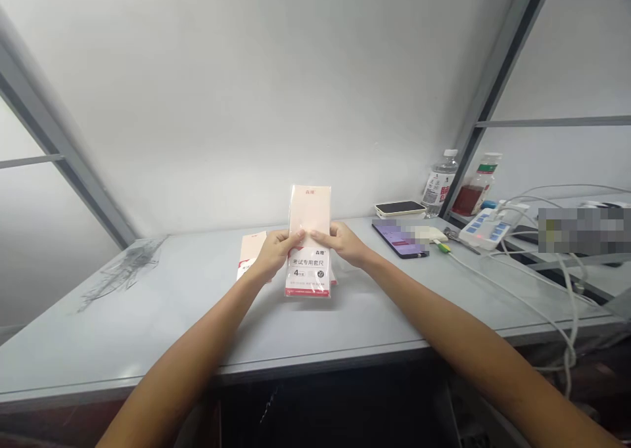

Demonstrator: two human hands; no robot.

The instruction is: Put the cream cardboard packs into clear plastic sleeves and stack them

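Upright above the desk is a flat ruler set packet (309, 221) in clear plastic, pale pink at the top and white with a red strip at the bottom. My left hand (277, 251) grips its left edge, thumb across the front. On the opposite edge, my right hand (344, 243) pinches it in the same way. Both hands' fingers are largely hidden behind the packet. A similar packet (252, 246) lies on the desk, partly covered by my left hand. Another reddish edge shows behind the held packet at its lower right.
On the grey desk (197, 303), a purple-screened phone (398, 239) and a white-cased phone (400, 209) lie to the right. Beyond them stand a clear bottle (440, 184) and a bottle of red liquid (477, 188). Cables run from a power strip (486, 228) over the desk's right edge.
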